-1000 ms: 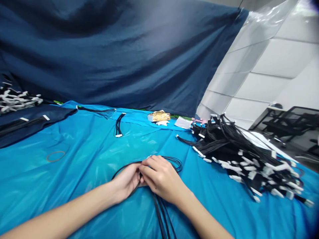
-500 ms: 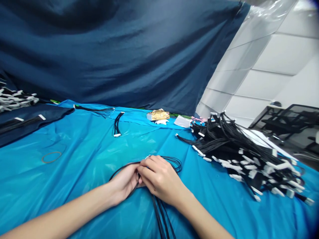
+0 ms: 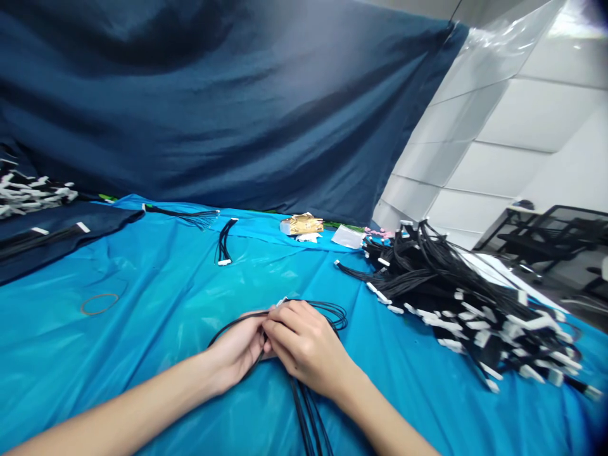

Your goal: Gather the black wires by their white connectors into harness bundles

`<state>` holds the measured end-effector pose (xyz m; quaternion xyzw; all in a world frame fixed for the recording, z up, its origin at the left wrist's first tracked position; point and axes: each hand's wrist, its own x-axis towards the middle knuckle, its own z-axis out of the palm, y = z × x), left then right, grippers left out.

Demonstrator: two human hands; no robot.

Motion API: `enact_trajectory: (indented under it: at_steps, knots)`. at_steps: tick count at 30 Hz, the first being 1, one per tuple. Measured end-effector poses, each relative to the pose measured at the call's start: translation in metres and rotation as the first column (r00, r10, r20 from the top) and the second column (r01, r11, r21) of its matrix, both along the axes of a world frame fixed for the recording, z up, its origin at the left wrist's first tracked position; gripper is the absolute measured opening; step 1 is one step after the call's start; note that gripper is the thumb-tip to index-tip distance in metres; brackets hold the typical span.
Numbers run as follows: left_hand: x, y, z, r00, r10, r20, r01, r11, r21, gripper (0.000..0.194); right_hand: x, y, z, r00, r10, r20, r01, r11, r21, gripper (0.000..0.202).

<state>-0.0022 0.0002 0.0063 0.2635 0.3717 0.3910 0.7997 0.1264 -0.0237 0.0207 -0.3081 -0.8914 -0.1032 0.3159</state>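
A bundle of thin black cables [image 3: 311, 411] runs between my two hands, which meet low in the middle of the view. My left hand [image 3: 242, 348] is closed on the cables, palm turned toward the right. Over it, my right hand [image 3: 304, 339] pinches the same bundle, its fingertips pressed against the left fingers. One strand loops out around the left wrist, and more strands curve out beyond the right knuckles. The loose lengths hang down toward the bottom edge. A bit of white connector shows above the right fingers; the pinched spot itself is hidden.
A large heap of black cables with white connectors [image 3: 456, 304] lies to the right on the blue sheet [image 3: 156, 342]. A rubber band [image 3: 99, 304] rests at left. Farther back are a short cable [image 3: 224, 242], a gold packet [image 3: 304, 223] and a dark cloth [image 3: 109, 218] bearing more cables.
Both hands keep the same hold on the cables, with barely any finger movement. The whole view has tilted up very slightly.
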Motion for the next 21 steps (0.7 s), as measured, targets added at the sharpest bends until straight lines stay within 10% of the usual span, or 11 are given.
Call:
enact_trajectory:
  at_steps: [21]
  knots:
    - [-0.0029, 0.0031, 0.0027, 0.995, 0.067, 0.068, -0.065, 0.998, -0.021, 0.01, -0.0008, -0.0011, -0.0013, 0.999, 0.036, -0.034, -0.034, 0.999, 0.037, 0.017]
